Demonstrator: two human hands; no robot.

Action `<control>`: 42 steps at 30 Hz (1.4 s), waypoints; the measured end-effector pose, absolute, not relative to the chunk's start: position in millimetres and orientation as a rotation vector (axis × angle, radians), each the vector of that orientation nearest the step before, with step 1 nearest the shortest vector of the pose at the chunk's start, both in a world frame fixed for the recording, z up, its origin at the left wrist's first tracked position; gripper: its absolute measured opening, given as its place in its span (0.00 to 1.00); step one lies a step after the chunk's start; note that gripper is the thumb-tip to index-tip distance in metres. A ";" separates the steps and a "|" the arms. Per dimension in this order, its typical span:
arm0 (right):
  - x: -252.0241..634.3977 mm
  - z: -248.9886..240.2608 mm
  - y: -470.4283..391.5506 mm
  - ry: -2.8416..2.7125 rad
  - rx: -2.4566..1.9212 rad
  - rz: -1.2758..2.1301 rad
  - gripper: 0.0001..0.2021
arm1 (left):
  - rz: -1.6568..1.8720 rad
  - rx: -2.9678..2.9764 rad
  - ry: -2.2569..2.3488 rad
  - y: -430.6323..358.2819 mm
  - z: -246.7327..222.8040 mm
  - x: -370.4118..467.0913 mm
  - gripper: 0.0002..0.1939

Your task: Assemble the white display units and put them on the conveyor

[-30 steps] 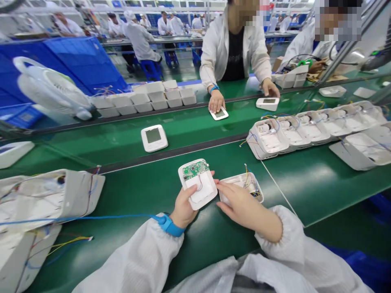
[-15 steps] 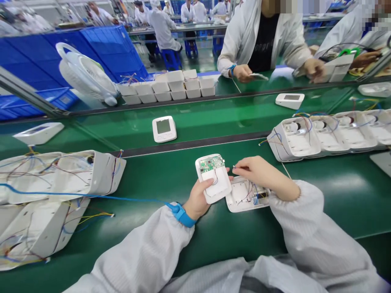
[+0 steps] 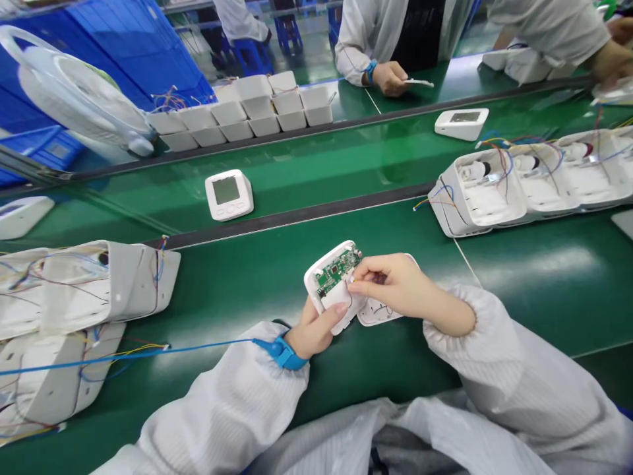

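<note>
My left hand [image 3: 315, 328] grips a white plastic housing [image 3: 340, 300] by its lower edge, thumb across the front. A green circuit board [image 3: 339, 267] sits in the upper part of that housing, which is tilted. With thumb and index finger, my right hand [image 3: 395, 282] pinches a small wire connector [image 3: 351, 280] close against the board's lower edge; whether it is plugged in I cannot tell. Behind the housing, a second white shell [image 3: 376, 313] lies on the green bench, partly covered by my right hand.
White shells with loose wires [image 3: 143, 280] stand at the left, and a row of shells [image 3: 497, 198] at the right. A device with a screen [image 3: 228, 194] lies on the green strip beyond the black rail. A blue cord [image 3: 198, 348] runs to my left wrist. A co-worker's hand [image 3: 390, 78] is opposite.
My right hand has moved left with the connector, from beside the housing to the board. The housing has tilted. The view has dipped, and a co-worker's arm now reaches further right.
</note>
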State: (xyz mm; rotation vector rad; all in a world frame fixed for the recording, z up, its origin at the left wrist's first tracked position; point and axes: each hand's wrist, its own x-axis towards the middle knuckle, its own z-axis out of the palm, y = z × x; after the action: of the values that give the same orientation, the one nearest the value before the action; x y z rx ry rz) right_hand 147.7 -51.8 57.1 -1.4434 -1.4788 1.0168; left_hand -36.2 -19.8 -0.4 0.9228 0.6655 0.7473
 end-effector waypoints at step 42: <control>145.7 53.7 -54.3 -1.612 -1.527 0.501 0.07 | 0.745 1.060 0.650 -19.3 -13.8 -39.7 0.25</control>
State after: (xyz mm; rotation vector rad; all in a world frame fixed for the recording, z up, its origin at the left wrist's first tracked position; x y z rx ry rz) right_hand 145.7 -54.3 53.7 -1.5273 -1.6121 0.5013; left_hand -39.7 -19.3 -13.8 1.0601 0.6496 0.7454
